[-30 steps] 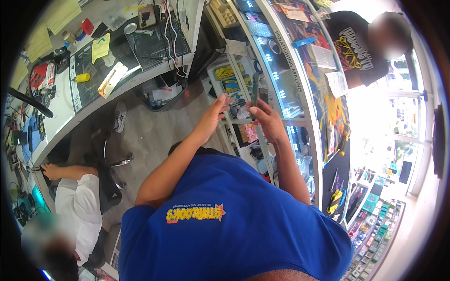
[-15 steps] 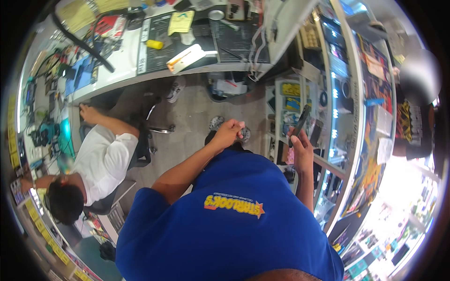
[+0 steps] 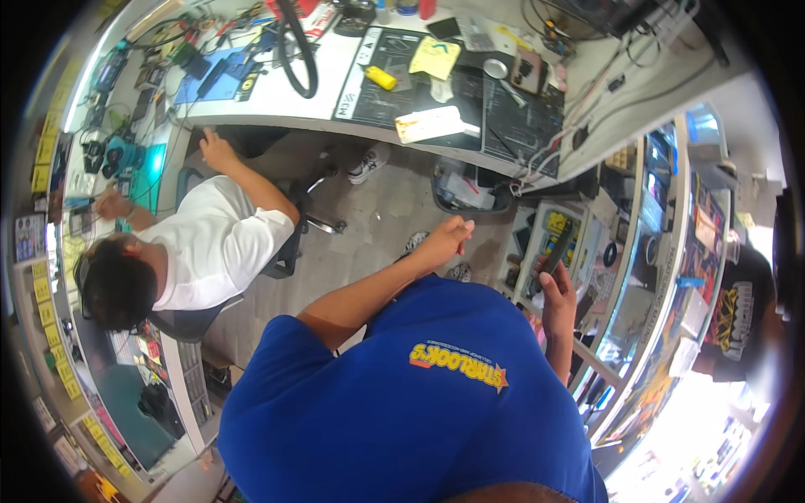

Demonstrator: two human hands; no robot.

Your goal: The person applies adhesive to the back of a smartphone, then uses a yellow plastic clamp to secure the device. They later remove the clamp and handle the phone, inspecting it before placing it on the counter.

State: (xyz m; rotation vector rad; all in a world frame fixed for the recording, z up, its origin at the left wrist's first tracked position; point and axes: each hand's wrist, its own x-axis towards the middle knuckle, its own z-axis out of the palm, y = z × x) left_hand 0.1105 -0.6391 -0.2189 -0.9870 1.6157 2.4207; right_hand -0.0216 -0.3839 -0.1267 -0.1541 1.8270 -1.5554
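My right hand [image 3: 558,292] is closed around the lower end of a dark, thin phone [image 3: 558,248], which is held upright and tilted to the right of my body. In front of my blue shirt, my left hand [image 3: 449,239] is held in the air with its fingers curled closed. Whether anything is inside those fingers is hidden. The two hands are apart, and neither touches the workbench [image 3: 335,127] ahead. On the bench mat, near its front edge, lies a white and orange flat packet [image 3: 426,124], with a yellow note [image 3: 435,59] and a small yellow object [image 3: 381,78] behind it.
A person in a white shirt [image 3: 222,243] sits on a chair at the left, by the bench. A dark bin [image 3: 471,191] stands under the bench. Glass display shelves [image 3: 646,277] line the right side; another person in black [image 3: 742,306] is beyond them.
The view has turned right and shifted, so bench and seated person appear farther right and lower. I still hold the phone. The seated person's far hand has lifted inward.
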